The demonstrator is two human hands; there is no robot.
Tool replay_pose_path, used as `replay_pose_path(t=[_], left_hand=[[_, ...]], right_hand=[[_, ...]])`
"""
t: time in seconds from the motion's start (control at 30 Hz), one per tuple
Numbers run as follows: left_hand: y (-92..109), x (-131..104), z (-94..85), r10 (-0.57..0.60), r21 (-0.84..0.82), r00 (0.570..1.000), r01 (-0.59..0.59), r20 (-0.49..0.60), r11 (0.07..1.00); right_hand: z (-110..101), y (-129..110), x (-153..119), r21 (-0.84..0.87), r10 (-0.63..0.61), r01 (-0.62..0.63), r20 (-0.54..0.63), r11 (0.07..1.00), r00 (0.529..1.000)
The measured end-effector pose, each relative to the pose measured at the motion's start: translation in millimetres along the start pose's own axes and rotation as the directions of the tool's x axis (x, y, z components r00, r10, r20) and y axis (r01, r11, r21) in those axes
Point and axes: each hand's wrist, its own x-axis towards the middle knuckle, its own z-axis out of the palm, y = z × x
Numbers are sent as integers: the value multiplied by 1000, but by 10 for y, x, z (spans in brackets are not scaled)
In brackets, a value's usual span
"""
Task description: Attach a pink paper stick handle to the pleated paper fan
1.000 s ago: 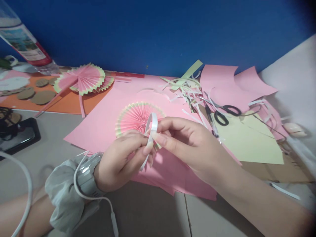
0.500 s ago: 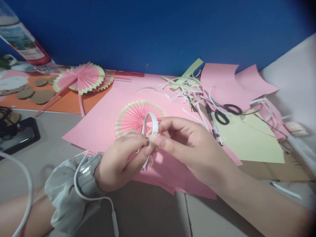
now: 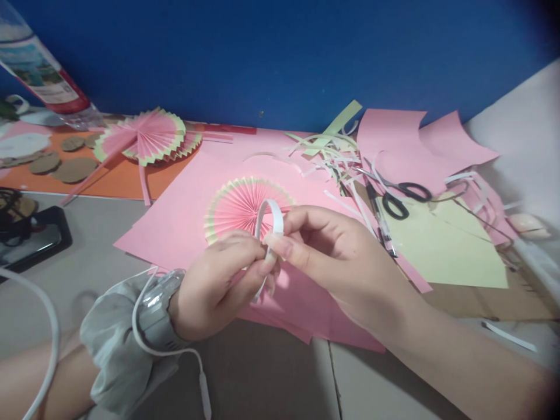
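Between my two hands a narrow white paper strip (image 3: 272,214) is bent into an upright loop. My left hand (image 3: 221,283) pinches it low down, the thumb and fingers pressed together. From the other side my right hand (image 3: 326,254) grips the strip with thumb and forefinger at the loop's right edge. Fingers hide the spot where the strip's ends meet. Just behind the loop, a pleated pink paper rosette (image 3: 238,204) with a green and cream rim lies on pink paper (image 3: 175,216).
Black-handled scissors (image 3: 396,204), a pen (image 3: 385,236) and paper scraps (image 3: 336,151) lie to the right, beside a pale green sheet (image 3: 455,245). At the left are more pleated fans (image 3: 153,137), cardboard discs (image 3: 74,170), a plastic bottle (image 3: 48,76) and a phone (image 3: 35,239).
Both hands keep their grip on the strip. The loop has shifted very slightly right, and the right thumb has barely moved; the rest looks the same.
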Motion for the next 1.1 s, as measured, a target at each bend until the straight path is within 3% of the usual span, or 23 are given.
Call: replay_pose_path(t=[0.77,0.87,0.93,1.0,1.1], left_hand=[[-47,-13,9,28,-35,1000,-28,6,999],[-48,-16,3,59,-33,998,-59,-5,998],[-47,-17,-3,80,-25,997,-80,-9,996],[-48,-18,-7,83,9,996,-83,-14,997],[-58,-18,-3,86,91,996,-83,-32,992]], right_hand=[[-3,37,-2,20,-8,7,43,1000,999],[-40,25,-10,-48,-24,28,81,998,996],[-76,0,-27,-169,-64,73,61,983,996],[-107,-30,-55,-310,-180,168,-9,936,984],[-128,-59,-101,-485,-388,309,-70,818,919]])
